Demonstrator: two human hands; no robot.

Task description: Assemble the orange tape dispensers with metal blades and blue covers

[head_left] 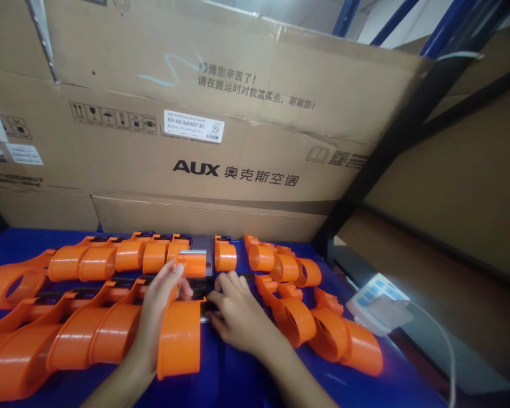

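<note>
My left hand (pixel 164 309) is closed around an orange tape dispenser (pixel 179 340), its round hoop facing down toward me. A serrated metal strip (pixel 193 252) shows above an orange part just beyond my left fingertips. Beside it, my right hand (pixel 238 309) is bent with fingers curled together at a dark piece near the dispenser's right side; what the fingertips pinch is hidden. To the left, several more orange tape dispensers (pixel 114 334) stand in two rows with dark parts on their tops. Several orange dispensers (pixel 295 320) without visible dark parts lie to the right.
A blue tabletop (pixel 238 374) lies under everything. Large AUX cardboard boxes (pixel 246 136) rise behind it. A dark metal post (pixel 378 153) slants up on the right, near a white-and-blue packet (pixel 378 294) and a pale cable (pixel 448 340).
</note>
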